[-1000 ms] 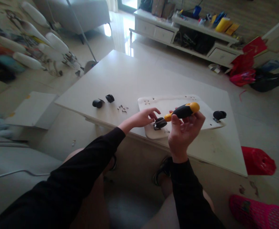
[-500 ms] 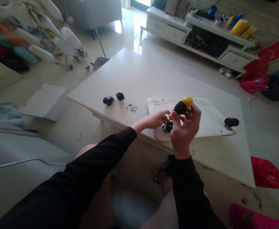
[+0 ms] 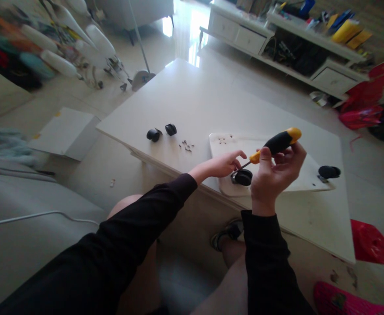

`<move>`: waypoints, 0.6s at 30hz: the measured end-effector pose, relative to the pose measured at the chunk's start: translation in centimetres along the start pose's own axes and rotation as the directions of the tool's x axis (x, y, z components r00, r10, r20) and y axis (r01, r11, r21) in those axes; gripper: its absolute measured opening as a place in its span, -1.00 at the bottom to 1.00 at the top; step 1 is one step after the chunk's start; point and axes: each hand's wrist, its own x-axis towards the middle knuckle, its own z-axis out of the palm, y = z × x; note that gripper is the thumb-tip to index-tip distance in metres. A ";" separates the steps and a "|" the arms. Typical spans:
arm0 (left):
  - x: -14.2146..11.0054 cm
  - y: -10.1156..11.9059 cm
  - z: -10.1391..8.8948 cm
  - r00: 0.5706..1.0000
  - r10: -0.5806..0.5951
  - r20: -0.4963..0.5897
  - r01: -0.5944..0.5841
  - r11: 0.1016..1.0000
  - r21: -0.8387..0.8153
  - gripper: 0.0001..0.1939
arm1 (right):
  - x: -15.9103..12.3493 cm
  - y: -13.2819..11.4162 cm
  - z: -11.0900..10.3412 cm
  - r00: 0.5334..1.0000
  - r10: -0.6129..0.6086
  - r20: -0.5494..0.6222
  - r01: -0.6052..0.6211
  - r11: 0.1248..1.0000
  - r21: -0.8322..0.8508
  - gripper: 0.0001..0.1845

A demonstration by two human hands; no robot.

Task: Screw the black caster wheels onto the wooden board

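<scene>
Tilted farther out to the right than in the earlier frame, the yellow-and-black screwdriver (image 3: 279, 142) with a bulbous handle now shows its slim metal shaft, so the tip appears to be down at the shiny metal plate (image 3: 233, 178) of a rounded black caster (image 3: 243, 177); fingers hide whether it meets a screw. From the left, two loose casters (image 3: 153, 134) (image 3: 170, 129), dark and smooth, sit on the glossy white counter (image 3: 179, 96), with small dark screws (image 3: 188, 149) scattered just beside them. Of the hands, the left one (image 3: 221, 165) has its fingers bent around the shaft's lower end, and I cannot tell whether they pinch anything, while the right one (image 3: 277, 173) grasps the screwdriver's handle. Beneath them lies a flat white board (image 3: 233, 146) with rounded corners and small holes, the worked caster near its closer edge and another black caster (image 3: 329, 171) at its right end
</scene>
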 end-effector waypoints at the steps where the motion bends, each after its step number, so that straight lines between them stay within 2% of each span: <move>1: 0.0 0.1 0.0 1.000 -0.003 0.000 0.003 1.000 0.006 -0.38 | 0.0 0.0 0.0 1.000 0.007 0.006 -0.007 1.000 0.003 -0.48; 8: 0.0 0.8 0.0 1.000 -0.025 0.005 0.025 1.000 0.006 -0.38 | -0.3 0.6 -0.1 0.998 -0.027 0.054 0.027 1.000 -0.002 -0.45; 14: 0.4 0.1 -0.4 0.999 0.041 -0.008 -0.041 0.999 -0.020 -0.37 | -0.3 1.5 -1.0 0.960 -0.101 0.260 0.095 0.995 0.036 -0.43; 18: 0.3 0.4 -1.0 0.994 0.107 0.000 -0.106 0.993 -0.046 -0.47 | -0.2 1.9 -1.3 0.943 -0.126 0.308 0.124 0.992 0.026 -0.42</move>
